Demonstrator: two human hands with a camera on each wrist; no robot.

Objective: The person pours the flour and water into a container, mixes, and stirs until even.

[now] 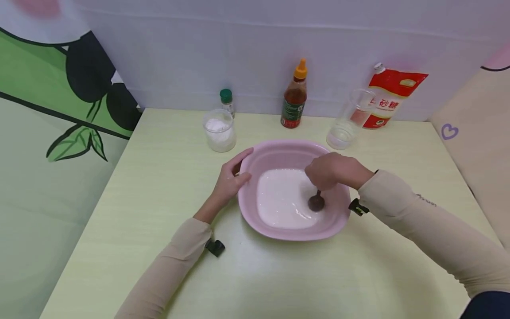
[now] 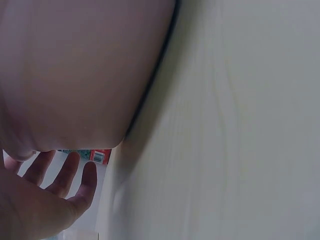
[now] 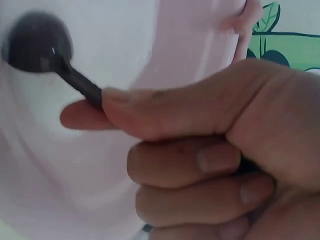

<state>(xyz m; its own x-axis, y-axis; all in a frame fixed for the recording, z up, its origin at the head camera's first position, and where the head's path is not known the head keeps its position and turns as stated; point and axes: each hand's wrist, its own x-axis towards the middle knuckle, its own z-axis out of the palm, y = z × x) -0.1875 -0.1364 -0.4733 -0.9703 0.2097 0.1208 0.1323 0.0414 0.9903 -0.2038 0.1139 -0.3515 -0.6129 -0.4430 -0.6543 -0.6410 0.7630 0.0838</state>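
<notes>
A pink basin (image 1: pixel 249 208) with white liquid (image 1: pixel 279 195) in it stands on the table. My left hand (image 1: pixel 233 177) holds its left rim, thumb at the near side; in the left wrist view the fingers (image 2: pixel 87 182) spread along the basin's outer wall (image 2: pixel 85 75). Over the basin's right part, my right hand (image 1: pixel 332 170) grips a dark spoon (image 1: pixel 316 203), its round bowl down at the liquid. The right wrist view shows thumb and index finger pinching the spoon's handle (image 3: pixel 80 85), the other fingers curled. The handle's far end is hidden in the palm.
Behind the basin stand a glass of white powder (image 1: pixel 220 133), a green-capped jar (image 1: pixel 226 101), a sauce bottle (image 1: pixel 294 99) with an orange cap, a clear cup (image 1: pixel 341 135) and a red-and-white sugar bag (image 1: pixel 392 97). A cloth (image 1: pixel 255 57) hangs along the table's back edge.
</notes>
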